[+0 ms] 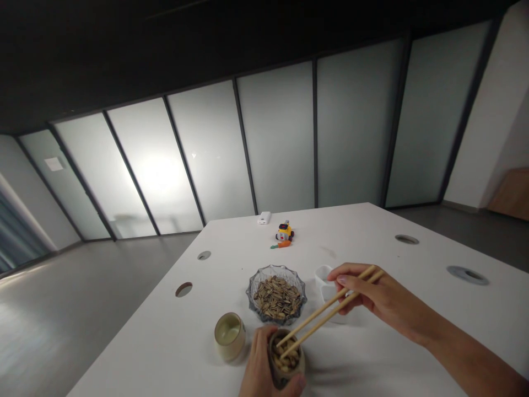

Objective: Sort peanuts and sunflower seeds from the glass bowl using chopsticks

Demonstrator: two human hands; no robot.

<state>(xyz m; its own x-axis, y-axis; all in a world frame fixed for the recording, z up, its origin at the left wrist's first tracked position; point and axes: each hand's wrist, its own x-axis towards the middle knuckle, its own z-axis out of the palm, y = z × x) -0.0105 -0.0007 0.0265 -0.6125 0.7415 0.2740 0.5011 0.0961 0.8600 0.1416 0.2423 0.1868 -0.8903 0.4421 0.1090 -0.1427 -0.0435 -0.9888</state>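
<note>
My left hand is wrapped around a small ceramic cup near the front edge of the view. Inside that cup lie sunflower seeds. A pair of wooden chopsticks is gripped in my right hand, and their tips reach down into the cup among the seeds. Whether a seed is pinched between the tips, I cannot tell. Just beyond stands a scalloped glass bowl heaped with striped sunflower seeds. A second pale green cup, with no seeds visible in it, stands to the left. Behind my right hand, a white divided container is partly hidden.
Farther back on the white table are a yellow toy vehicle, an orange toy carrot and a small white device. Round holes pierce the tabletop on both sides. Frosted glass panels line the room behind.
</note>
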